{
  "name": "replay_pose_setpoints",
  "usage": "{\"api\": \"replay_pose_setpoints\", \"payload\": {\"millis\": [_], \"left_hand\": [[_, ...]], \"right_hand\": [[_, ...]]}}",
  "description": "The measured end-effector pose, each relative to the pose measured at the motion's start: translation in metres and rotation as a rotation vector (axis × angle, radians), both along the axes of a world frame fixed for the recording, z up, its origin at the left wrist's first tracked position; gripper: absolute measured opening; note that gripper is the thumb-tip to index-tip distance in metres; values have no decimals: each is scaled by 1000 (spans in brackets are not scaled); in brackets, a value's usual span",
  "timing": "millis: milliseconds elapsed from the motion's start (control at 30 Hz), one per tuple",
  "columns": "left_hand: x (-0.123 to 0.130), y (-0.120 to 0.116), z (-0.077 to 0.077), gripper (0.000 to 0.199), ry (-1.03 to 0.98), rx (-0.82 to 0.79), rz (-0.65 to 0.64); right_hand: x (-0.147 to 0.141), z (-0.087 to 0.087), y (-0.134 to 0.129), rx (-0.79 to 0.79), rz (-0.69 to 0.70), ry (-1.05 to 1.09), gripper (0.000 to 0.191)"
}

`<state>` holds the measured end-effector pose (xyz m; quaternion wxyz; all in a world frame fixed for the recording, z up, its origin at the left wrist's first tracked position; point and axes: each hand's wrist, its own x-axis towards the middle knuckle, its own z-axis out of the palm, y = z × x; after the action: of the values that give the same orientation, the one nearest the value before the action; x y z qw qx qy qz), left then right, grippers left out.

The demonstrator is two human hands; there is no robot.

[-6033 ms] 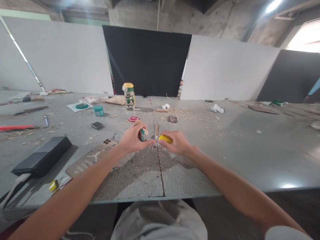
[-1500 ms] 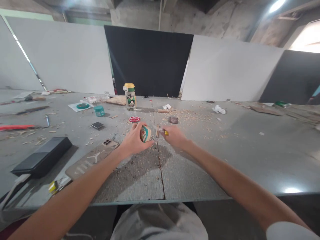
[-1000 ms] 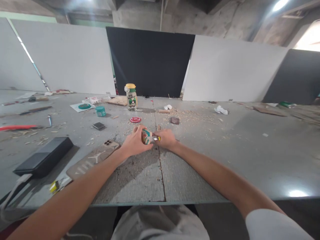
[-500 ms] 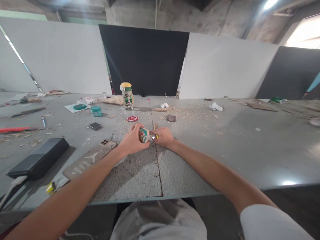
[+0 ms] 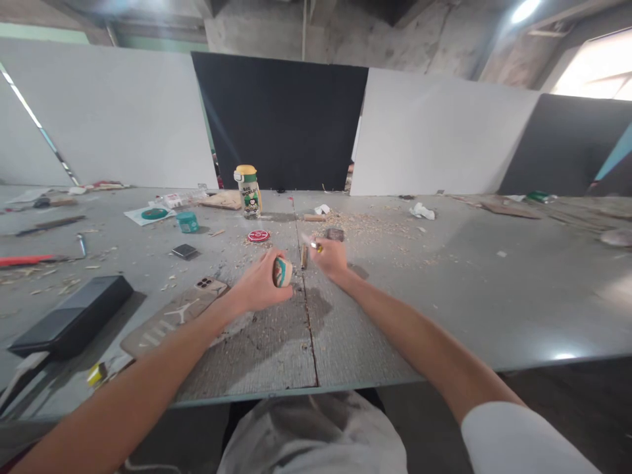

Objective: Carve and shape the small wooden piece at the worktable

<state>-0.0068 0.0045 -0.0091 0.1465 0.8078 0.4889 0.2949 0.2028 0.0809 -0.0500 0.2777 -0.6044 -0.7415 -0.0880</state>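
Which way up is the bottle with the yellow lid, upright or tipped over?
Upright: the bottle stands on its base on the table, its yellow lid on top.

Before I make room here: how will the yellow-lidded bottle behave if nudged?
The bottle stands tall on a narrow base, so a high push could tip it. Its rounded body would probably roll once down. Its straight walls look stiff; the fill level is unclear.

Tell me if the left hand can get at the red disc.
Probably, if it frees its fingers: the left hand holds a painted piece, but nothing stands between that hand and the red disc just beyond.
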Motion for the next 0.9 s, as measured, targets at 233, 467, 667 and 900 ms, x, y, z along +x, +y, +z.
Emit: {"api": "replay_pose_setpoints", "payload": {"millis": [233,467,667,900], "left_hand": [[0,5,-4,60,82,4,64],[-6,15,-11,67,49,85,123],[-4,14,-12,65,43,113,117],[-3,14,-13,65,79,89,141]], "right_hand": [[14,4,-4,9,11,11,41],[-11,-9,-15,-45,262,-86,26],[-15,-10,-19,-56,285,-128,27],[-19,-2,-28,-69,261,-154,27]]}}
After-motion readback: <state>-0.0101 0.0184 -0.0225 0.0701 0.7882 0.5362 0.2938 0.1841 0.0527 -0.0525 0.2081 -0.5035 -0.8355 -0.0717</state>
